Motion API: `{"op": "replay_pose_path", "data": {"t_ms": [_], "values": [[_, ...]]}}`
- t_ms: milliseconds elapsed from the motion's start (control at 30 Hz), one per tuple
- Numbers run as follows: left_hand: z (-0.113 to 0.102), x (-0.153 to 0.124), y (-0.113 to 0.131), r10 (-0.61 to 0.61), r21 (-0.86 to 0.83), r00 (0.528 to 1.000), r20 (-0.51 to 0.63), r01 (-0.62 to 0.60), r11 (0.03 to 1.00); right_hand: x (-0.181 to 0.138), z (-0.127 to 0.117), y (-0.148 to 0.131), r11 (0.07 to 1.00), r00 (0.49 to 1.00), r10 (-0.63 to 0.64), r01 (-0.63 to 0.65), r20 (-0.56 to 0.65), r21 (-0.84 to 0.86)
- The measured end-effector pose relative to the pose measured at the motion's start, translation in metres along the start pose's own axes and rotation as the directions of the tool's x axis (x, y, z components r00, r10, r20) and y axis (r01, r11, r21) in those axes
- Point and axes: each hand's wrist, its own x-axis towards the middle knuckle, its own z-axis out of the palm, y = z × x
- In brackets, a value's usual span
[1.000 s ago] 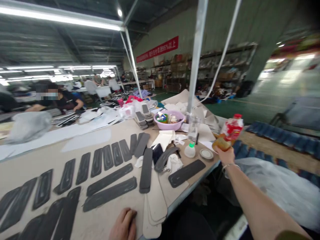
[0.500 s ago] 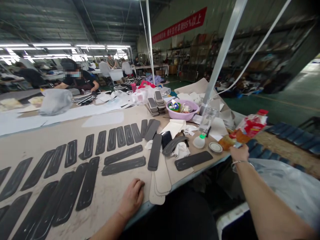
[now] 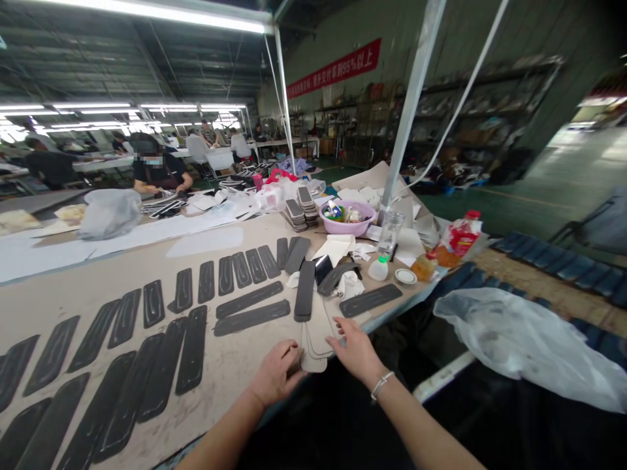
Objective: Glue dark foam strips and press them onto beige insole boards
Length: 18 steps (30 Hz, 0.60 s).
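Flanking fanned beige strips [image 3: 319,334] at the frame's lower centre, a worker's left hand [image 3: 277,372] curves with thumb parted and the right hand [image 3: 356,349] spreads its fingers; contact is unclear. Dark, shiny-streaked strips [image 3: 164,372] line the tabletop [image 3: 235,362] at left.

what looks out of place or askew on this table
One dark strip looks odd: it lies visibly bowed against some crumpled white material, while most other dark strips lie flat in rough rows. I see no obvious spill.
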Motion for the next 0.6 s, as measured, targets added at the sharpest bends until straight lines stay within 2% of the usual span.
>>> {"op": "replay_pose_path", "data": {"t_ms": [67,167,333,467,600], "values": [[-0.001,0.000,0.001,0.071,0.022,0.997,0.041,-0.072,0.997,-0.006,0.024,-0.009,0.989,0.998,0.040,-0.033,0.047,-0.146],[-0.001,0.000,0.002,0.116,0.055,0.991,0.059,-0.119,0.991,-0.006,0.039,-0.013,0.942,0.988,0.129,-0.098,0.079,-0.320],[0.001,-0.003,0.006,0.131,0.128,0.990,0.057,-0.137,0.982,-0.002,0.039,-0.017,0.901,0.976,0.183,-0.119,0.115,-0.417],[0.015,-0.002,0.019,0.079,0.204,0.996,0.036,-0.085,0.975,-0.005,0.037,-0.025,0.874,0.977,0.146,-0.052,0.158,-0.484],[0.029,0.002,0.029,0.086,0.224,0.996,0.026,-0.089,0.971,-0.006,0.036,-0.030,0.866,0.977,0.090,0.019,0.193,-0.500]]}}
